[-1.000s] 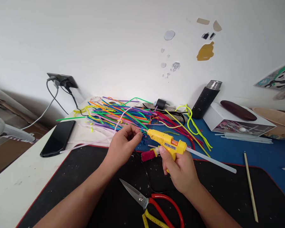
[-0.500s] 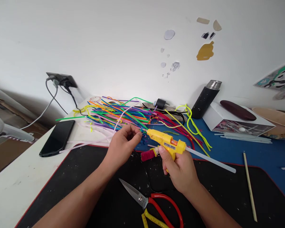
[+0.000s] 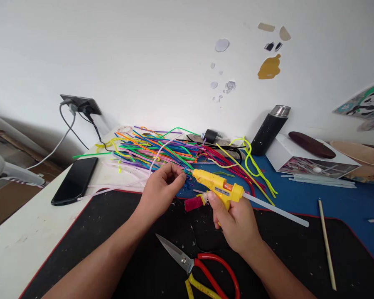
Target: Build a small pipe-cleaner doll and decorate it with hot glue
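Note:
My left hand [image 3: 160, 191] is closed in a pinch, with a small curled blue pipe cleaner [image 3: 187, 170] showing at its fingertips. Most of that piece is hidden by the fingers. In my right hand [image 3: 239, 226] is a yellow hot glue gun [image 3: 215, 182], its nozzle pointing left and touching or nearly touching the blue piece. A translucent glue stick [image 3: 277, 209] juts out of the gun's back end. Just below the gun lies a dark red fuzzy piece with a yellow part [image 3: 193, 203]. Open-bladed or not I cannot tell, scissors [image 3: 183, 261] with red and yellow handles rest nearer me.
Behind my hands spreads a pile of coloured pipe cleaners [image 3: 162, 149]. A phone [image 3: 75, 180] lies at left on the white tabletop. At right are a black flask [image 3: 269, 133], a white box [image 3: 311, 160], spare glue sticks [image 3: 321, 181] and a thin wooden stick [image 3: 327, 245] on the black mat [image 3: 286, 249].
Both hands keep almost the same pose, with the glue gun's nozzle still at the blue piece. The whole view has shifted very slightly.

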Demonstrator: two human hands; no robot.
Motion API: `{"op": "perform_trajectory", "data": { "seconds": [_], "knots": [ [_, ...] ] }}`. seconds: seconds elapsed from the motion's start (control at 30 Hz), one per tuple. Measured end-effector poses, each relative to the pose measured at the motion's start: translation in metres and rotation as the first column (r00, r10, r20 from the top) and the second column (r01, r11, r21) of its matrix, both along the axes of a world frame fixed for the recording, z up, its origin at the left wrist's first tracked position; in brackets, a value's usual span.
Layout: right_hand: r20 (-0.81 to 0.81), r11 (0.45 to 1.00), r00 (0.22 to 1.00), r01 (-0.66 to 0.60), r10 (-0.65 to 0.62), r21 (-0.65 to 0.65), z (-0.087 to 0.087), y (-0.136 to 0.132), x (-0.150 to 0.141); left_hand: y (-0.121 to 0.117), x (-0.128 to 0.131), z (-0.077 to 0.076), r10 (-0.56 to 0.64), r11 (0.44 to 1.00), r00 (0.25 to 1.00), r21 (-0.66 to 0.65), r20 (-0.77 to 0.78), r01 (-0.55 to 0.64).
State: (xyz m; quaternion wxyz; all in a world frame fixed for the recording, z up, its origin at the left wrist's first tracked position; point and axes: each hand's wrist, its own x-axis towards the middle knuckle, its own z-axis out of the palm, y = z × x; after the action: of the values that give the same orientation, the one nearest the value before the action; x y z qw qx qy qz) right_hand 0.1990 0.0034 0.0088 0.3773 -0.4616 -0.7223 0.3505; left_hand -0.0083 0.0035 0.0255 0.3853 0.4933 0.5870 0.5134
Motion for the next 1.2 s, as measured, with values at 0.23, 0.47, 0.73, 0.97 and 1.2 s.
{"op": "perform_trajectory", "data": {
  "seconds": [0.23, 0.47, 0.73, 0.97, 1.2],
  "knots": [
    [0.006, 1.000, 1.000, -0.006, 0.006, 0.013, 0.0003, -0.0002, -0.0001, -0.0005, 0.0001, 0.0006, 0.003, 1.000, 1.000, 0.009, -0.005, -0.003],
    [0.014, 1.000, 1.000, 0.014, -0.014, 0.025, 0.0009, -0.0002, 0.0003, -0.0006, 0.0009, 0.0012, 0.010, 1.000, 1.000, 0.018, 0.003, -0.010],
    [-0.014, 1.000, 1.000, 0.025, -0.025, 0.018, 0.0016, 0.0012, -0.0007, -0.0014, -0.0008, 0.0016, 0.001, 1.000, 1.000, 0.017, -0.009, -0.001],
    [-0.030, 0.999, 0.999, 0.022, -0.021, 0.025, 0.0032, 0.0027, -0.0008, -0.0014, 0.0007, 0.0033, 0.010, 1.000, 1.000, 0.028, -0.002, -0.010],
    [-0.045, 0.999, 0.999, 0.026, -0.025, 0.023, 0.0028, 0.0033, -0.0008, -0.0015, 0.0004, 0.0021, 0.015, 0.999, 1.000, 0.031, 0.002, -0.015]
  ]
}}
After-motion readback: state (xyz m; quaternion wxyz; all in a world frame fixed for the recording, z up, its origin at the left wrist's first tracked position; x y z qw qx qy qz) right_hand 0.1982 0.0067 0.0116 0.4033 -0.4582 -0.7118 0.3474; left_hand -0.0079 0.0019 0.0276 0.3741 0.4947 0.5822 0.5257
